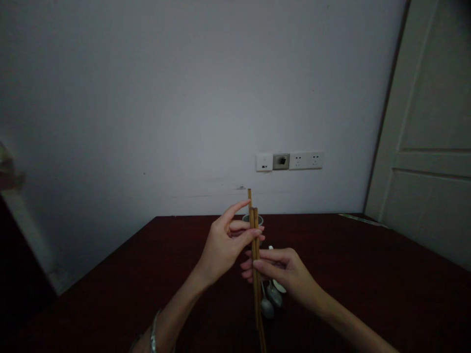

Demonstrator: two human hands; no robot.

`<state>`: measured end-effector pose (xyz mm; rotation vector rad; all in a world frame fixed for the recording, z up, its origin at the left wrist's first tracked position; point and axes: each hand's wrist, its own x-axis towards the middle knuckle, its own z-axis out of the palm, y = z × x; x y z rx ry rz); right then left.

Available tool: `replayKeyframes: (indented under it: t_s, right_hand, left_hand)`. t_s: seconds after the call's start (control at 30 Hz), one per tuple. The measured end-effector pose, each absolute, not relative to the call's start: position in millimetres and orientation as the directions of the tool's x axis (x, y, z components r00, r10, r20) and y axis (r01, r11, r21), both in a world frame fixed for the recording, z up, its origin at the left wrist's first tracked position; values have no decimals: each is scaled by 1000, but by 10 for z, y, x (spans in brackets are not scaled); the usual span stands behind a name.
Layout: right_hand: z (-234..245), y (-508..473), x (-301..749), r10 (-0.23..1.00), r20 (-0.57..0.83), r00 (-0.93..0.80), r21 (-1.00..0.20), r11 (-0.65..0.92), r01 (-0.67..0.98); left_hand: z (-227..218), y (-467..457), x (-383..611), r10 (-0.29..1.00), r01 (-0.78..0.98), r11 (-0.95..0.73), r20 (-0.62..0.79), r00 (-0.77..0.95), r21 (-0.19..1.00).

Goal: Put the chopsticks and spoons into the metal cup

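Several wooden chopsticks [256, 294] stand nearly upright in front of me, held between both hands. My left hand [235, 233] pinches them near their upper ends, its index finger reaching up along one that sticks out higher. Lower down, my right hand [275, 264] grips the same bundle between thumb and fingers. Behind the right hand lie metal spoons [273, 295] on the table, partly hidden by the chopsticks and hand. A cup-like container [260, 219] stands behind the left fingers, with only its rim and a bit of its side showing.
The dark red table [324, 255] reaches back to a pale wall [184, 98] with sockets and a switch [290, 161]. A thin flat strip [362, 220] lies at the table's back right edge. A panelled door [434, 122] stands at the right.
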<state>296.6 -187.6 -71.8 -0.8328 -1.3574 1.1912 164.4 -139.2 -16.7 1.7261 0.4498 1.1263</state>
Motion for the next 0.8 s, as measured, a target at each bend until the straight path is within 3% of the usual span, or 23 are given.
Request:
replayKeyframes:
  t_s: [0.8]
  right_hand:
    - [-773, -1876, 2965, 958, 212, -193, -968, 178, -179]
  left_hand:
    - [-166, -1378, 1615, 697, -203, -460, 493, 521, 865]
